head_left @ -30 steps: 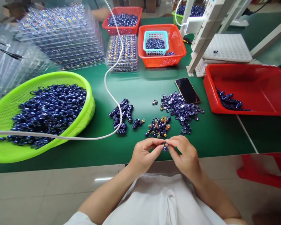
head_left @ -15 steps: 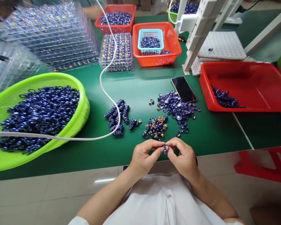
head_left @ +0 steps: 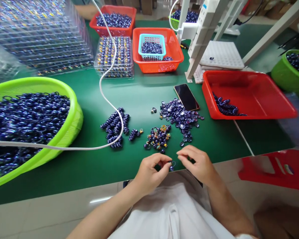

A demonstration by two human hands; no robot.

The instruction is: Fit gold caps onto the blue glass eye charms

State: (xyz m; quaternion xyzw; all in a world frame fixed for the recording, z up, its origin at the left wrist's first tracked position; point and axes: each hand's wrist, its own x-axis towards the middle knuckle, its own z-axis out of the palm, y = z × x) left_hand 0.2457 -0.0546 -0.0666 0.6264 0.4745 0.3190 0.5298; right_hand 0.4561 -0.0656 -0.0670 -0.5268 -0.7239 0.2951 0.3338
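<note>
My left hand (head_left: 153, 169) pinches a shiny dark-blue ring (head_left: 171, 166) between thumb and forefinger, just over the table's front edge. Part of the ring hides behind the fingertips. A short way to the right, my right hand (head_left: 198, 162) is apart from the ring, its fingers loosely bent and slightly parted, with nothing visible in them. Just beyond the hands lies a pile of rings with gold and coloured bits (head_left: 158, 137). Behind it spreads a larger heap of dark-blue round pieces (head_left: 180, 114). Coiled rows of rings (head_left: 114, 127) lie to the left.
A lime-green basket (head_left: 76, 116) full of dark rings stands left, crossed by a white cable (head_left: 106, 96). A phone (head_left: 186, 96) lies beside a red tray (head_left: 264, 109). Stacked clear trays (head_left: 64, 46) and an orange basket (head_left: 158, 68) stand behind, near a white post (head_left: 200, 39).
My right hand has let go of the ring and drawn slightly away to the right. The ring stays in my left hand. The camera view has turned a little to the right.
</note>
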